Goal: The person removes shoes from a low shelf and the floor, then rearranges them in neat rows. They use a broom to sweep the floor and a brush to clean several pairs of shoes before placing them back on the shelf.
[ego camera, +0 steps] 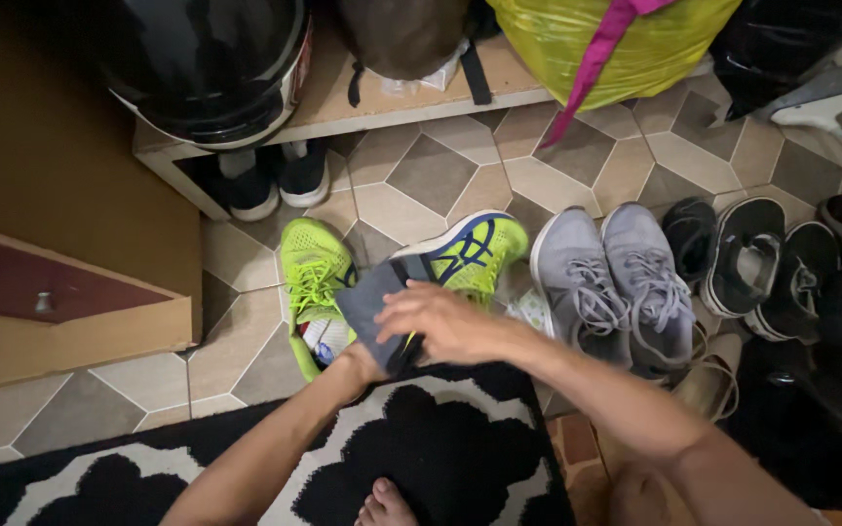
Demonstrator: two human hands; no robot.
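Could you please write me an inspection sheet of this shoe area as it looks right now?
Surface: hexagon-tiled floor with a black-and-white rug at the near edge.
Job's things: a neon yellow-green sneaker tipped on its side, a grey cloth against it; its mate lies upright beside it.
Clutter: grey sneakers, dark shoes in a row, a yellow bag, a black helmet on a low bench.
Hands: the left hand is under the cloth; the right hand rests on top, over the sneaker.
Cables: nothing seen.
Surroundings: a wooden cabinet at left; a bare foot on the rug.
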